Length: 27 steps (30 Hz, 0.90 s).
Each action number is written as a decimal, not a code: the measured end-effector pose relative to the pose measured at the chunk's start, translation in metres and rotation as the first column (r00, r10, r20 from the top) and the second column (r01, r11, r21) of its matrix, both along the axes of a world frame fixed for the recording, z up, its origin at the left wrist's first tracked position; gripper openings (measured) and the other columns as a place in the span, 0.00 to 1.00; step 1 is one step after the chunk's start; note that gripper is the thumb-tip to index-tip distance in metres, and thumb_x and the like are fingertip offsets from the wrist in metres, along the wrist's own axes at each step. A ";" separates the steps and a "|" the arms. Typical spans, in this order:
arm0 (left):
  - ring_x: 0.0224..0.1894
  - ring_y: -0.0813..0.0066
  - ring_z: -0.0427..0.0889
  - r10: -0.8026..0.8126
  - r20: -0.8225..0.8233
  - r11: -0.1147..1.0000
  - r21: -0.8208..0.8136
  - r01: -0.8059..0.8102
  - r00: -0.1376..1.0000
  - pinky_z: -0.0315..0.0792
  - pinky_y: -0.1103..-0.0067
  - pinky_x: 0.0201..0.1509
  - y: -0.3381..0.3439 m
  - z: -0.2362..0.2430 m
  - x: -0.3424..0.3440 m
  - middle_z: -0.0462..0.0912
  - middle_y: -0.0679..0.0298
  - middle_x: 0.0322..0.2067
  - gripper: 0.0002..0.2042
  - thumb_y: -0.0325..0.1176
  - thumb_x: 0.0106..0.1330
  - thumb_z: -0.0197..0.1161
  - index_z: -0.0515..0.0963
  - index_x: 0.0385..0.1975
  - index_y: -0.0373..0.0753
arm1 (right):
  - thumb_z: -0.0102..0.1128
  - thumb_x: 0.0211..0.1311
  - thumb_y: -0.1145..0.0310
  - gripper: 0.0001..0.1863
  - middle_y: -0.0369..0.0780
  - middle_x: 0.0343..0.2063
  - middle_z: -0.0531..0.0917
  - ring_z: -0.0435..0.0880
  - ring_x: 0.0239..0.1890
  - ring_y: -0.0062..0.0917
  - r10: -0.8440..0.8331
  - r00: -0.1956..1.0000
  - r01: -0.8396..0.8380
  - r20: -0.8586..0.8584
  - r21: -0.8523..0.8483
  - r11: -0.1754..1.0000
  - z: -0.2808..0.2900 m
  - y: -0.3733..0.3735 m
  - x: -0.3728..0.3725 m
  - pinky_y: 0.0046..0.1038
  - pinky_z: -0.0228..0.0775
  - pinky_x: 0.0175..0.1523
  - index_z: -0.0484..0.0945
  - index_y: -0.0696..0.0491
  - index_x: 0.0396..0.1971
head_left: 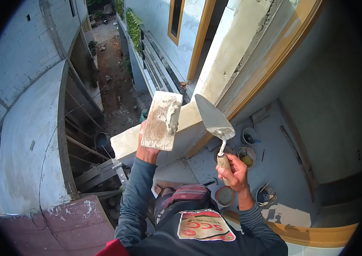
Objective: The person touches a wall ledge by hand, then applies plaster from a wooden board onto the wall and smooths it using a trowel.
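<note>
My left hand [146,149] is closed beneath a wooden plasterer's hawk [157,123], a flat rectangular board whose handle is hidden under it. A lump of wet grey mortar [173,116] sits along the board's right side, and dried smears cover the rest. In my right hand [234,172] is a pointed trowel [213,117], gripped by its wooden handle with the blade pointing away and up to the left. Mortar clings to the blade's heel and neck. Board and blade are apart, both above the pale plastered ledge [129,141] of the wall.
Below on the right, several buckets [226,196] and a bucket with a yellow thing [246,157] stand on the floor. A timber-coloured frame [270,77] runs along the plastered wall. To the left, a drop opens to a dirt alley [112,77] beside a curved concrete slab [31,141].
</note>
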<state>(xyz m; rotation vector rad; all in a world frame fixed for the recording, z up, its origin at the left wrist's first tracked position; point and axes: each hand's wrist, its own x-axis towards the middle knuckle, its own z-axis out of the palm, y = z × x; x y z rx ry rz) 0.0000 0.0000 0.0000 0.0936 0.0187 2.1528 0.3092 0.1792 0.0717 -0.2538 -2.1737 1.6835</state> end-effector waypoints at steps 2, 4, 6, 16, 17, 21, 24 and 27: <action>0.57 0.53 0.87 0.066 0.034 0.976 -0.208 -0.057 0.997 0.83 0.56 0.61 -0.002 -0.012 0.014 0.85 0.52 0.60 0.23 0.43 0.82 0.45 0.74 0.66 0.35 | 0.66 0.71 0.55 0.32 0.48 0.34 0.84 0.84 0.23 0.25 0.177 0.984 -0.150 0.005 -0.508 0.848 0.017 -0.005 -0.006 0.25 0.80 0.26 0.71 0.64 0.64; 0.59 0.54 0.86 -0.038 0.111 0.987 -0.152 0.055 0.993 0.82 0.56 0.63 -0.002 -0.025 0.031 0.84 0.52 0.60 0.23 0.43 0.82 0.45 0.74 0.67 0.35 | 0.63 0.73 0.56 0.31 0.48 0.32 0.83 0.81 0.20 0.24 0.308 0.944 -0.285 -0.116 -0.758 0.587 0.022 -0.004 -0.020 0.24 0.77 0.22 0.71 0.66 0.62; 0.63 0.55 0.82 -0.098 0.112 0.995 -0.007 0.100 0.989 0.78 0.55 0.67 0.014 -0.036 0.036 0.81 0.53 0.64 0.25 0.44 0.81 0.46 0.71 0.70 0.37 | 0.60 0.75 0.56 0.30 0.47 0.30 0.80 0.78 0.17 0.23 0.385 0.899 -0.343 -0.208 -0.881 0.325 0.021 0.007 -0.030 0.22 0.74 0.19 0.71 0.69 0.60; 0.65 0.59 0.77 0.139 -0.777 0.735 -0.335 -0.590 0.615 0.76 0.65 0.66 0.014 -0.007 0.038 0.77 0.55 0.65 0.30 0.48 0.72 0.60 0.70 0.71 0.40 | 0.61 0.74 0.58 0.31 0.47 0.28 0.79 0.77 0.17 0.22 0.612 0.791 -0.212 -0.026 -0.949 0.234 -0.020 0.074 0.024 0.22 0.71 0.19 0.71 0.73 0.61; 0.61 0.54 0.78 0.205 -0.367 0.933 -0.205 -0.294 0.907 0.78 0.62 0.61 0.012 0.005 0.041 0.76 0.49 0.62 0.29 0.46 0.74 0.58 0.70 0.70 0.37 | 0.61 0.73 0.59 0.31 0.47 0.28 0.79 0.77 0.17 0.22 0.623 0.781 -0.245 -0.051 -0.942 0.230 -0.019 0.080 0.030 0.22 0.72 0.19 0.71 0.73 0.61; 0.55 0.50 0.77 0.158 0.148 0.978 0.110 -0.175 0.976 0.83 0.63 0.53 -0.002 0.041 0.054 0.73 0.42 0.57 0.26 0.40 0.75 0.56 0.70 0.69 0.32 | 0.65 0.70 0.66 0.22 0.42 0.30 0.83 0.79 0.19 0.18 0.482 0.861 -0.213 0.164 -0.745 0.632 0.006 0.089 0.039 0.21 0.75 0.23 0.76 0.66 0.57; 0.55 0.52 0.77 0.224 0.162 0.967 0.087 -0.240 0.961 0.82 0.62 0.54 -0.003 0.045 0.058 0.73 0.43 0.57 0.27 0.41 0.73 0.58 0.70 0.68 0.32 | 0.66 0.70 0.69 0.20 0.39 0.29 0.84 0.80 0.22 0.16 0.256 0.934 -0.148 0.248 -0.385 0.911 0.035 0.079 0.032 0.21 0.75 0.28 0.75 0.63 0.56; 0.56 0.52 0.77 0.127 0.217 0.973 0.164 -0.165 0.968 0.81 0.61 0.55 -0.003 0.041 0.052 0.74 0.43 0.58 0.27 0.41 0.73 0.58 0.71 0.69 0.33 | 0.63 0.72 0.69 0.26 0.41 0.34 0.83 0.81 0.26 0.16 0.088 0.970 -0.046 0.227 -0.182 0.982 0.063 0.065 0.015 0.21 0.74 0.29 0.70 0.64 0.65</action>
